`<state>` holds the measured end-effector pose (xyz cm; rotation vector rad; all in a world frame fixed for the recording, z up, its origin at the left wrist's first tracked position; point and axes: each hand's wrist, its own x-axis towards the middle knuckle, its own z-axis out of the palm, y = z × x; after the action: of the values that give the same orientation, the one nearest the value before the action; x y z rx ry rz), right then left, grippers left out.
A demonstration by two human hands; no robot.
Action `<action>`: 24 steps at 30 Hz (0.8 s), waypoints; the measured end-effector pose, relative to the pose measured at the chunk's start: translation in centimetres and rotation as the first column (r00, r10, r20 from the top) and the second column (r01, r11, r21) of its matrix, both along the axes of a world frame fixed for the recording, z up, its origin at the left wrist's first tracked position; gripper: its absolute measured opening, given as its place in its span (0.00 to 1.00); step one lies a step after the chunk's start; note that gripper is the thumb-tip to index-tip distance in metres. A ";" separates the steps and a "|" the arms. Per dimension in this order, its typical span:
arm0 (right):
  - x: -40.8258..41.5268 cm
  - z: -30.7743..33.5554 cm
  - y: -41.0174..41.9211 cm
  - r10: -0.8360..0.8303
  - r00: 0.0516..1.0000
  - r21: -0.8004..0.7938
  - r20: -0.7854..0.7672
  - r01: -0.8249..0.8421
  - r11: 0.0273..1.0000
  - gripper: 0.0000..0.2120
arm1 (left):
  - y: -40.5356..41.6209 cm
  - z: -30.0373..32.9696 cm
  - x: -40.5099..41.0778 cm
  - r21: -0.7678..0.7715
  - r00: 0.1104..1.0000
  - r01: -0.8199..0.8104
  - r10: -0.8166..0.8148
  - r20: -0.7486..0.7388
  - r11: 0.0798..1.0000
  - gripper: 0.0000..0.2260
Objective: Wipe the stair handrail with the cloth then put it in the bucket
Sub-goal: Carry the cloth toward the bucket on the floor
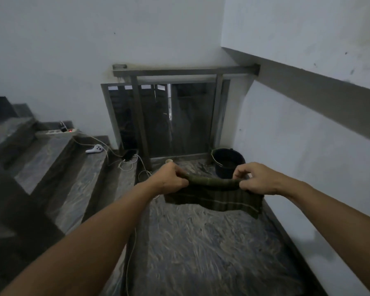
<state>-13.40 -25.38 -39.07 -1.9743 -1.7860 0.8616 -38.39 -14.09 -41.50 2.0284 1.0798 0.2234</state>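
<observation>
I hold a dark green striped cloth (214, 196) stretched out in front of me above the landing floor. My left hand (170, 180) pinches its upper left corner and my right hand (255, 179) pinches its upper right corner; the cloth hangs down between them. A dark bucket (228, 162) stands on the floor in the far right corner, just beyond my right hand. The grey metal handrail (179, 72) runs across the top of a glass-panelled railing at the back of the landing.
Dark marble steps (58, 159) rise on the left. On them lie a power strip (61, 131), a white controller (95, 149), a phone (128, 155) and white cables. A small cup (169, 161) sits by the railing post. White walls close the right side.
</observation>
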 end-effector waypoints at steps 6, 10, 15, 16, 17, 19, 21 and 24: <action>3.0 0.3 6.9 -0.080 0.989 0.148 0.123 0.062 0.987 0.12 | 8.0 1.1 3.1 0.091 0.997 0.040 -0.045 0.055 0.995 0.07; 6.2 -0.3 12.1 -0.122 0.978 0.184 0.170 0.090 0.979 0.13 | 13.4 1.2 5.8 0.180 0.997 0.073 -0.074 0.000 0.981 0.06; 10.8 -1.6 19.4 -0.175 0.959 0.190 0.225 0.133 0.973 0.05 | 20.8 0.4 10.5 0.240 0.993 0.093 -0.073 -0.092 0.966 0.07; 11.9 -1.9 20.9 -0.177 0.956 0.186 0.233 0.135 0.973 0.05 | 22.3 0.2 11.6 0.227 0.992 0.098 -0.076 -0.103 0.969 0.07; 13.1 -2.0 22.3 -0.179 0.955 0.179 0.235 0.139 0.974 0.05 | 23.9 0.0 12.8 0.219 0.991 0.102 -0.078 -0.113 0.970 0.07; 15.4 -1.9 25.4 -0.197 0.956 0.167 0.217 0.163 0.972 0.05 | 27.0 -0.1 15.3 0.224 0.991 0.089 -0.063 -0.121 0.971 0.06; 17.6 -1.4 28.1 -0.226 0.952 0.147 0.205 0.198 0.969 0.06 | 29.7 0.3 17.6 0.222 0.991 0.069 -0.041 -0.130 0.973 0.06; 20.8 -0.5 31.7 -0.250 0.943 0.106 0.219 0.231 0.967 0.06 | 33.3 1.0 20.9 0.200 0.980 0.083 -0.044 -0.193 0.976 0.05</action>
<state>7.40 6.33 -39.59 -2.2573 -1.6186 0.4920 -17.49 19.25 -40.46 2.3052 1.1436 0.1162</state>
